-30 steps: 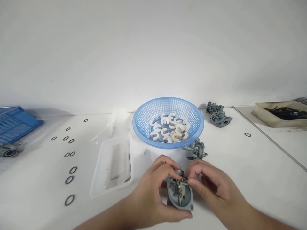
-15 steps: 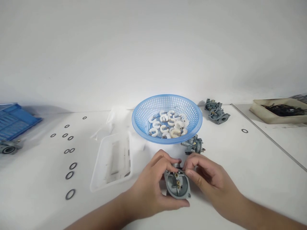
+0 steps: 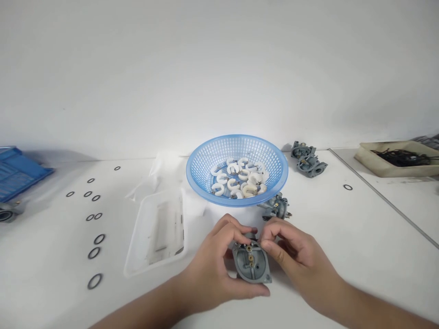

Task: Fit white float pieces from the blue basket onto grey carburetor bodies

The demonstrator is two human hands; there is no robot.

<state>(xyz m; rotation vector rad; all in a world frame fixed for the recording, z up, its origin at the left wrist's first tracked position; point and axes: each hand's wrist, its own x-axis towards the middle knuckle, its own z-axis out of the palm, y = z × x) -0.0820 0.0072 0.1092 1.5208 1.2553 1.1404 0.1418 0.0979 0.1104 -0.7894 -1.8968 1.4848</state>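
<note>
My left hand [image 3: 216, 260] is closed round a grey metal carburetor body [image 3: 254, 267], its open bowl side tilted up towards me with brass jets inside. The thumb lies along the near edge and the fingers press at the far edge. My right hand [image 3: 295, 256] pinches a thin metal pin [image 3: 258, 242] between thumb and forefinger at the carburetor's far rim. How far the pin sits in the body is hidden by the fingertips. Just beyond my right hand lies another carburetor [image 3: 278, 206], partly under the basket's rim.
A blue basket [image 3: 195, 183] holds several white U-shaped floats [image 3: 233, 184]. Left of it are a white tray [image 3: 132, 256] with thin pins and several black rings [image 3: 95, 281]. A blue crate [image 3: 20, 173] stands far left. Two carburetors [image 3: 310, 165] and a cream tray [image 3: 384, 170] sit right.
The view has shifted slightly, so the table things appear a little further left. Both hands keep nearly the same hold, and the carburetor has turned slightly.
</note>
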